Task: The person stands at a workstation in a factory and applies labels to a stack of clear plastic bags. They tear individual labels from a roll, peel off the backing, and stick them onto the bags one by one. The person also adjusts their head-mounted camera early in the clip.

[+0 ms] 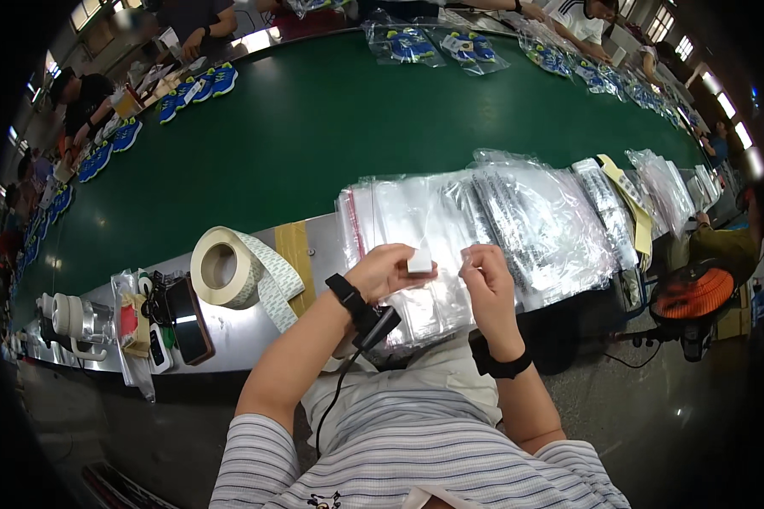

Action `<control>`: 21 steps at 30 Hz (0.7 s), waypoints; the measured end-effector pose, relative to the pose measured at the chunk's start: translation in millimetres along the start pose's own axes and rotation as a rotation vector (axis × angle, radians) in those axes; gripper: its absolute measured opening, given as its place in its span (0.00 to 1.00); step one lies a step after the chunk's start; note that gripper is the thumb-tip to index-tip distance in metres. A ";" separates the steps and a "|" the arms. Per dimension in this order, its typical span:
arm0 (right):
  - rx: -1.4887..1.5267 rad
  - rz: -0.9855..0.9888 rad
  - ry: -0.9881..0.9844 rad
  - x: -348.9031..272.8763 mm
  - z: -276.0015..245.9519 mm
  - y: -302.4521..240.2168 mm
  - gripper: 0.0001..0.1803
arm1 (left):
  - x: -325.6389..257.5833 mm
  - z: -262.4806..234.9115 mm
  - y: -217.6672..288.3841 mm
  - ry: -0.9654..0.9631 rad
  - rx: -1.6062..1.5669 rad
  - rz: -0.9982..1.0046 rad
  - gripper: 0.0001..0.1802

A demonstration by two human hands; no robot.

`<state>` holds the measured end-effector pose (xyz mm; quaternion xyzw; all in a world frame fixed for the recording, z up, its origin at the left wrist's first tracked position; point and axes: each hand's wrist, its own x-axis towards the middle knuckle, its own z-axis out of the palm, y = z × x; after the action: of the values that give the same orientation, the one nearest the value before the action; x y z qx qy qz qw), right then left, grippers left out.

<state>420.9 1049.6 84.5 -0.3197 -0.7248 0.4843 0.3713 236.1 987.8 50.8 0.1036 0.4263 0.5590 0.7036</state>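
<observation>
My left hand (388,270) pinches a small white square piece (419,261) between thumb and fingers, just above a stack of clear plastic bags (416,216) at the metal edge of the table. My right hand (486,273) is close beside it, fingers curled on the edge of a clear bag that is hard to make out. A black device is strapped to my left wrist with a cable running down; a black band sits on my right wrist.
A big roll of white labels (222,270) lies left of my hands, with a phone (188,321), a mug (68,318) and small items further left. More bag stacks (552,220) spread right. Blue shoes (199,87) lie on the green belt (297,136); other people work around it. An orange fan (692,293) stands at right.
</observation>
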 end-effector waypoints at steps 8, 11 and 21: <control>-0.297 -0.239 -0.353 -13.0 -2.0 -8.6 0.16 | 0.3 23.4 12.7 -0.154 -0.075 -0.244 0.37; -0.624 -0.493 -0.303 -19.2 7.5 -9.9 0.16 | -38.7 18.1 14.9 -0.131 -0.020 -0.087 0.48; -0.948 0.297 0.490 12.0 -205.0 66.0 0.11 | -215.6 -52.9 -64.5 0.445 0.386 -0.030 0.25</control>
<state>595.3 1176.3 77.5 -0.6538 -0.7032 0.0638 0.2722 240.8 758.9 82.5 0.1039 0.6702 0.4659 0.5683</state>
